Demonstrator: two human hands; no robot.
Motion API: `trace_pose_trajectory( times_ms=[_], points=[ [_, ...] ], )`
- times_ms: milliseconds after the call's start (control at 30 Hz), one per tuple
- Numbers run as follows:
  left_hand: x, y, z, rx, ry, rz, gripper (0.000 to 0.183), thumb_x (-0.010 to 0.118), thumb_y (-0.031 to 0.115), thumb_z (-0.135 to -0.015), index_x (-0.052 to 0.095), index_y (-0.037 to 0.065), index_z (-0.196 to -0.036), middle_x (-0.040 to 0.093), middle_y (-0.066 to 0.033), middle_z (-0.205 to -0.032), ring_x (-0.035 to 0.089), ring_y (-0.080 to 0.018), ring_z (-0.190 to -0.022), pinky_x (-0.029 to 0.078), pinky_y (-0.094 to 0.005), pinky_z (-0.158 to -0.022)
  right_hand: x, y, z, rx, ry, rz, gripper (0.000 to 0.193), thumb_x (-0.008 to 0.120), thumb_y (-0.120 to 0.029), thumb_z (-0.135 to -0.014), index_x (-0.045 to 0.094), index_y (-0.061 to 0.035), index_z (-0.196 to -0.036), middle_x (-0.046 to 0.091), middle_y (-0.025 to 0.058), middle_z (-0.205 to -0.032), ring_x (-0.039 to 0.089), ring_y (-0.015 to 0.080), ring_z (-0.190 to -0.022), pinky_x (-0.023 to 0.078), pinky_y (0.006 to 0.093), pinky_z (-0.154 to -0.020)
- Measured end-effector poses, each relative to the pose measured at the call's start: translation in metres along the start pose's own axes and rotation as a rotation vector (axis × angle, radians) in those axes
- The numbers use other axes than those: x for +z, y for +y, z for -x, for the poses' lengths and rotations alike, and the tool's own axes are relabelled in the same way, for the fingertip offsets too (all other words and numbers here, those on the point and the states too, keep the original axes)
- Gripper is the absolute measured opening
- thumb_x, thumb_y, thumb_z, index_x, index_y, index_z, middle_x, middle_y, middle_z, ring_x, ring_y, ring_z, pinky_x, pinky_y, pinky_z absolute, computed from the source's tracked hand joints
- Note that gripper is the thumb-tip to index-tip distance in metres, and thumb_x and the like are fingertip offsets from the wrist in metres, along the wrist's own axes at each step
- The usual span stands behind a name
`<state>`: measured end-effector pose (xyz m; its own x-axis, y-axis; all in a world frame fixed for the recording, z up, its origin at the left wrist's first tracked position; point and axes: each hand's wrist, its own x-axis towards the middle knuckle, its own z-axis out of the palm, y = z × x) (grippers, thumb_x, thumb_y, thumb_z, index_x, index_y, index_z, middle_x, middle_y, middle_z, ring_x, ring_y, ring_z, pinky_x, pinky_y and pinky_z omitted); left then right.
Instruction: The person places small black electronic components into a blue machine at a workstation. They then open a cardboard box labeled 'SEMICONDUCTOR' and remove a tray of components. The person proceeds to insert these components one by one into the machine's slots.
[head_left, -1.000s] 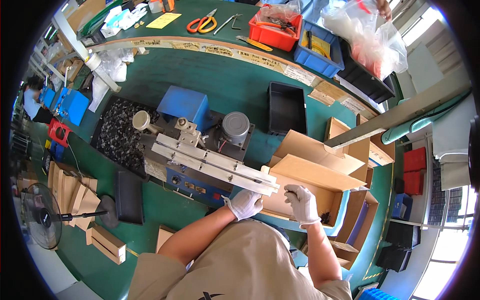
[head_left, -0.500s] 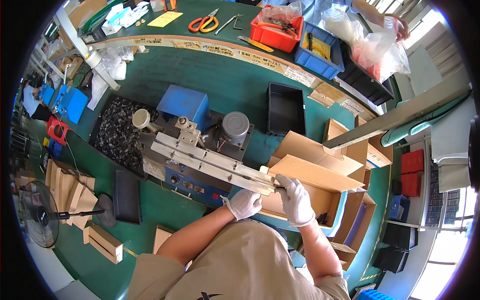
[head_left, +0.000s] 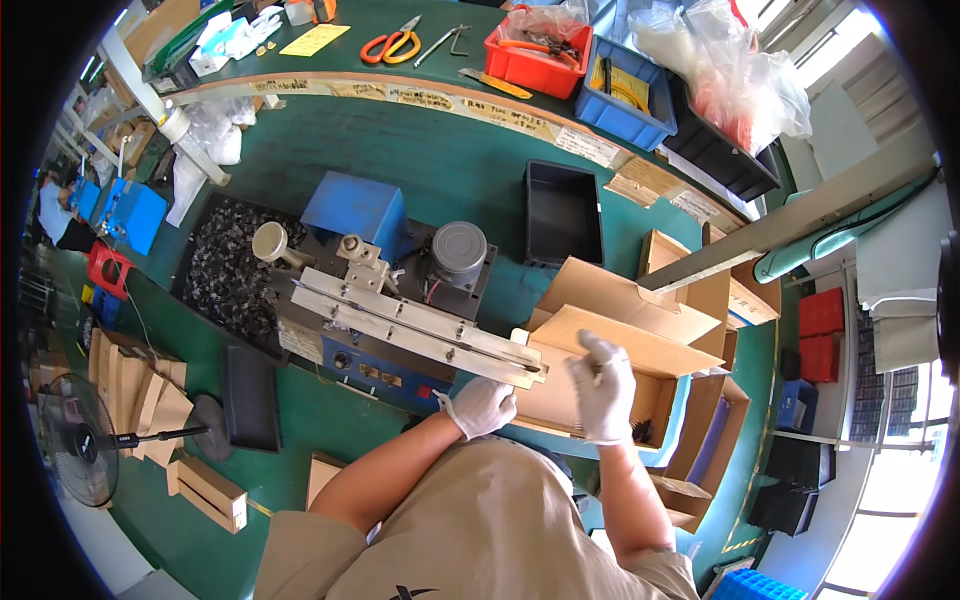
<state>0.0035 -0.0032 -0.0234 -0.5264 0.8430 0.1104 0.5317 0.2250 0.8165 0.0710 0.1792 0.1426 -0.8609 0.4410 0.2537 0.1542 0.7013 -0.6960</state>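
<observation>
A long pale metal feed rail slopes down to the right across a bench machine with a blue control panel. My left hand, in a white glove, is closed just under the rail's lower end; what its curled fingers hold, if anything, is hidden. My right hand, also gloved, is raised apart from the rail over an open cardboard box. Its fingers are slightly blurred and spread, with nothing visible in them. Small dark parts lie in the box beside the right wrist.
Many small black parts fill a tray left of the machine. Behind it stand a blue housing, a round grey motor and a black bin. A slanted post crosses at right. A fan stands at left.
My right hand has come off the rail's end and moved right, over the box. My left hand stays by the rail. The other person's hand at the back has gone out of view.
</observation>
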Motion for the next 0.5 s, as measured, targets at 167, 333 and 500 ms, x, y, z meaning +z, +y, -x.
trace_pose_trajectory(
  times_ms=[167,333,500],
  points=[
    [-0.001,0.003,-0.005,0.04,0.03,0.041,0.028,0.061,0.012,-0.082,0.06,0.003,-0.109,0.062,-0.0247,-0.104,0.059,-0.045,-0.095,0.047,-0.0516,-0.085,-0.03,0.093,0.017,0.352,-0.339,0.354,0.031,0.073,-0.028,-0.087,0.072,-0.0058,-0.108,0.07,0.0204,-0.096,0.069,0.0338,-0.089,0.055,0.0408,-0.08],
    [-0.013,0.018,-0.009,0.013,0.076,0.075,0.017,0.06,0.013,-0.083,0.066,-0.001,-0.091,0.064,-0.0243,-0.083,0.062,-0.0435,-0.077,0.049,-0.0504,-0.07,-0.028,0.092,0.035,0.623,-0.863,0.739,0.05,0.075,-0.048,-0.079,0.074,-0.0043,-0.101,0.072,0.0219,-0.103,0.069,0.0377,-0.099,0.055,0.0449,-0.087],
    [-0.011,0.013,-0.006,0.006,0.027,0.061,0.024,0.06,0.01,-0.082,0.061,0.003,-0.105,0.063,-0.0222,-0.092,0.061,-0.0433,-0.084,0.048,-0.0504,-0.073,-0.015,0.116,0.054,0.439,-0.75,0.516,0.037,0.077,-0.036,-0.082,0.073,-0.0024,-0.097,0.072,0.0208,-0.1,0.069,0.0395,-0.094,0.055,0.0444,-0.085]
  ],
)
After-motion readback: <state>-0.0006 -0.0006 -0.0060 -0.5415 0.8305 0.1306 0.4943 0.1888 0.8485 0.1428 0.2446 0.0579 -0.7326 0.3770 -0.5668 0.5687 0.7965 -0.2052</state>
